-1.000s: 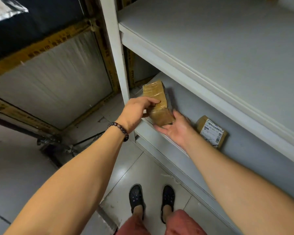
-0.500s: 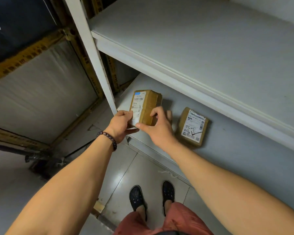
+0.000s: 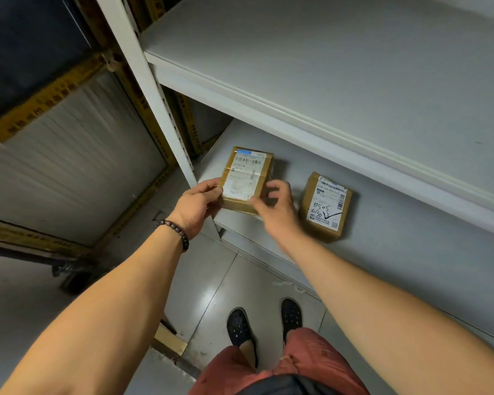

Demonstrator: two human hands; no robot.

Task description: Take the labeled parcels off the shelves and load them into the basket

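So both hands were on the brown parcel (image 3: 246, 178) at the front left corner of the lower shelf (image 3: 411, 258), right by the white upright (image 3: 154, 109). The left hand (image 3: 196, 206) pinched its near left edge, thumb on top by the label, the other fingers tucked underneath where I couldn't see them. The right hand (image 3: 278, 215) had its thumb on the near right corner and its fingers curled round the right side, a bit blurry though. I couldn't tell if the parcel's bottom sat on the shelf or just off it, since the hands covered that. The label faced up with a barcode showing, but the print was too small to read. A second parcel (image 3: 324, 208) lay flat just beside the right hand, label up with a handwritten "0505" and a tick. Touching the hand or not, no idea. The upper shelf (image 3: 340, 67) ran out of frame on the right. There was a bead bracelet (image 3: 173, 232) on the left wrist.
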